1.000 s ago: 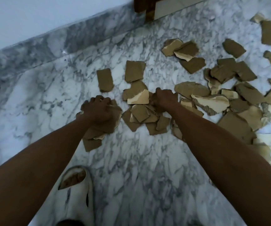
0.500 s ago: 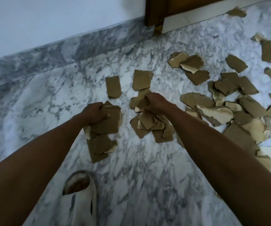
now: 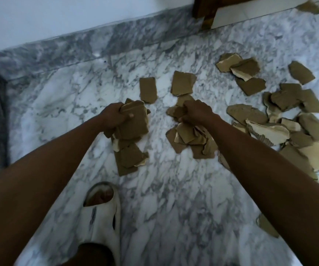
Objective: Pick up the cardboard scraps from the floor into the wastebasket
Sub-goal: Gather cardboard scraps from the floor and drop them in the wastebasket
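Both hands work mid-frame: left hand [image 3: 114, 117] grips a stacked bundle of scraps [image 3: 129, 135], right hand [image 3: 195, 112] clutches another bunch [image 3: 190, 137]. Most loose cardboard [image 3: 269, 131] lies rightward, nearer the right hand. No wastebasket is in view.

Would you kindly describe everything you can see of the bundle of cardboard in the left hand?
The bundle is a stack of several torn brown cardboard scraps, matte, with ragged edges and a few pale inner layers showing. The left hand grips its upper part, thumb pressed across the front piece. The lower scraps hang down and fan out unevenly. It sits above the marble floor, left of the scraps in the right hand; whether its bottom edge touches the floor cannot be told.
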